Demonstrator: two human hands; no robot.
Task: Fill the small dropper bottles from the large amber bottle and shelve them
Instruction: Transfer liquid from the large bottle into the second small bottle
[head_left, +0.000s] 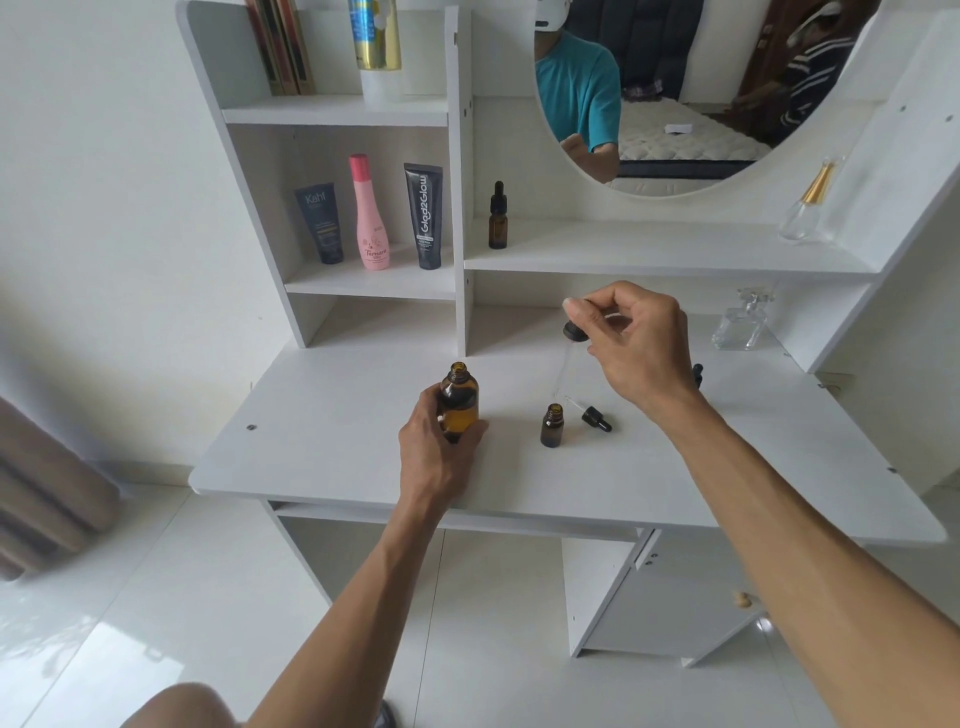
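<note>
White vanity desk (332, 457): left hand (436, 441) grips large amber bottle (460, 400); right hand (634, 343) pinches what seems its dropper (574, 332) above open small bottle (551, 426).

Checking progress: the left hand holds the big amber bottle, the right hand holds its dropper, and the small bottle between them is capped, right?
Not quite. In the head view, the small bottle is uncapped; its dropper cap lies on the desk beside it. The rest is right.

The large amber bottle (459, 401) stands upright and uncapped on the desk, partly filled with amber liquid. At its 3 o'clock stands a small dropper bottle (551, 426), open, with its black dropper cap (595, 418) lying on its side just beside it (glass pipette toward 10 o'clock). A capped dropper bottle (498, 216) stands upright on the shelf at 12 o'clock.
</note>
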